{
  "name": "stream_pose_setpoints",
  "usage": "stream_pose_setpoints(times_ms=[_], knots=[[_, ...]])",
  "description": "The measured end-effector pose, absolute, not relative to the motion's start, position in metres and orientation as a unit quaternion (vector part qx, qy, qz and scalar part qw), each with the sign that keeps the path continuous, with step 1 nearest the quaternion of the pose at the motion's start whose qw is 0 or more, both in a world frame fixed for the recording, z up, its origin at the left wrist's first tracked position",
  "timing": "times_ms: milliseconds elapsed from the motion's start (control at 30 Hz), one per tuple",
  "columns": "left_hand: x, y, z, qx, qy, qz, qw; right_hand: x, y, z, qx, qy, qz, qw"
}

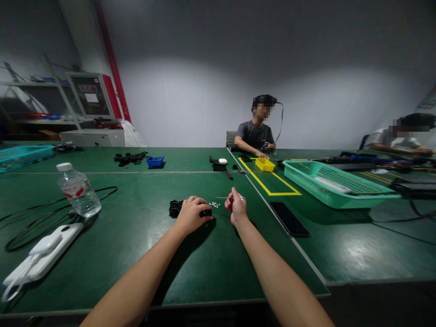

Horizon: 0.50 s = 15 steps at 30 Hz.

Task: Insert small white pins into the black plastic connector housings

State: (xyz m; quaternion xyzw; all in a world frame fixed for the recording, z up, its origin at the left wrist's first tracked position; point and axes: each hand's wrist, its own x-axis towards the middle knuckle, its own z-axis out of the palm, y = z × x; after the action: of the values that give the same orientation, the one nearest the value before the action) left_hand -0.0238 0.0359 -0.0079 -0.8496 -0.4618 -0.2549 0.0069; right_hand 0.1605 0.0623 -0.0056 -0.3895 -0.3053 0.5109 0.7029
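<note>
My left hand [193, 212] is closed round a small black part [206, 212] resting low over the green table. Just left of its fingers sits a cluster of black blocky parts [175, 208]. My right hand [237, 206] is closed in a pinch on a thin metal rod-like tool [221, 197], which points left; its exact kind is too fine to make out. Between the two hands lies a scatter of small whitish pieces [214, 205] on the tabletop.
Left stand a water bottle [80, 190] and a white power strip [44, 254] with cables. A dark phone [289, 220] and green basket [334, 193] lie right. Farther back are a blue tray [155, 162], black parts [129, 158], a yellow tray [265, 164] and two seated people.
</note>
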Motion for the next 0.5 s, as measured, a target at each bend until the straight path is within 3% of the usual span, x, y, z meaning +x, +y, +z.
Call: stream_pose_setpoints(times_ms=[500], knots=[[-0.0221,0.0328,-0.0109,-0.856,-0.473,-0.209,0.012,0.1583,0.0616,-0.0060,-0.394,-0.336,0.508,0.689]])
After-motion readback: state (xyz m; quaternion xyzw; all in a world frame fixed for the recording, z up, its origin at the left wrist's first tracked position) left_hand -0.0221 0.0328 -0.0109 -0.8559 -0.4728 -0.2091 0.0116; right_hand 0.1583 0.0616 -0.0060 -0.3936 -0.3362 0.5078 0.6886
